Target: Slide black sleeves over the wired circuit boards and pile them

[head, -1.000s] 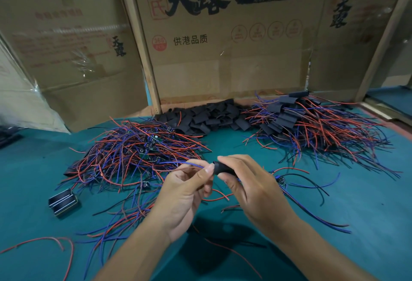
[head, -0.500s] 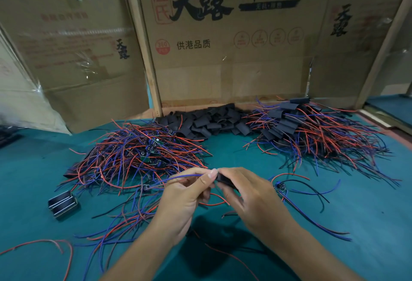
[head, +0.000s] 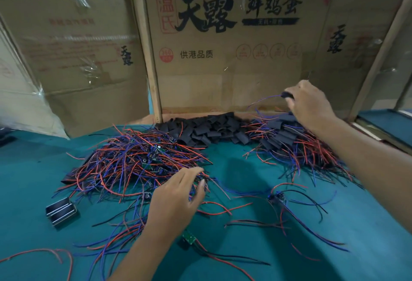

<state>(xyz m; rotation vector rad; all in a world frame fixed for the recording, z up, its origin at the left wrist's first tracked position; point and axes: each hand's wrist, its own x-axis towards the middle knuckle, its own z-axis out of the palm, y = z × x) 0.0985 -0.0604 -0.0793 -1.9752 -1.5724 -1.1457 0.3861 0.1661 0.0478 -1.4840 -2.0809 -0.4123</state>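
The green counter (head: 223, 247) carries the finished pile (head: 296, 144) at upper right. Above it the right hand (head: 310, 104) pinches a sleeved board (head: 287, 95), wires trailing left. A second ago both hands met at centre; now the left hand (head: 178, 200), fingers loosely spread, rests on the unsleeved tangle (head: 138, 164).

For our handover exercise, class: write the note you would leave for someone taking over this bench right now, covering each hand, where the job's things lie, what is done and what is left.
Right hand: holds a sleeved board above the finished pile at the far right, wires trailing; not yet dropped.
Left hand: fingers reach into the near edge of the unsleeved pile of wired boards; whether it has gripped one is unclear.
Empty black sleeves lie heaped at the back, between the two piles.
Loose boards: one right of centre, one by the left forearm.
Done: many boards sleeved and piled.
Left: drop this one, then sleeve the large left pile and the strays.
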